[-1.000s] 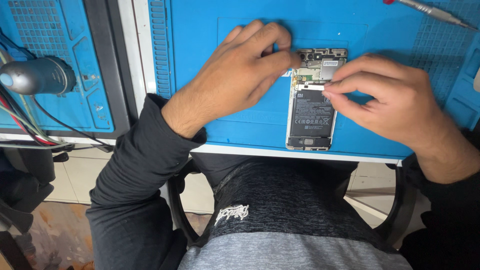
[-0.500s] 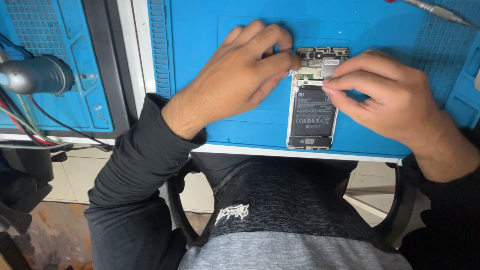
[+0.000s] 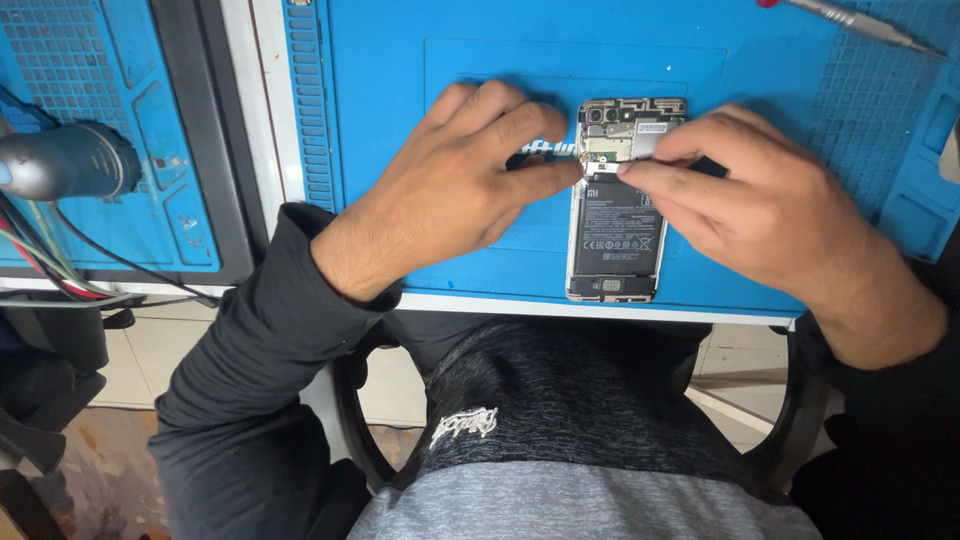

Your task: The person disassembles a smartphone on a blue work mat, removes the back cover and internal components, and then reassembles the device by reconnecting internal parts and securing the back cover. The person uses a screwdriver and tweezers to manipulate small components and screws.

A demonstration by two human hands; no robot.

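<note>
On blue mat (image 3: 400, 60), both hands, left hand (image 3: 455, 190) and right hand (image 3: 760, 200), pinch opened phone (image 3: 615, 230), battery exposed.

That blue rubbery work mat (image 3: 400, 90) looks matt, with moulded ridges and grid cells. The opened phone with its back off (image 3: 618, 200) shows a matt black battery label and bare shiny metal framing. The slim steel screwdriver shaft (image 3: 860, 25) glints, and the black long sleeve (image 3: 250, 350) is soft knit cloth.
</note>
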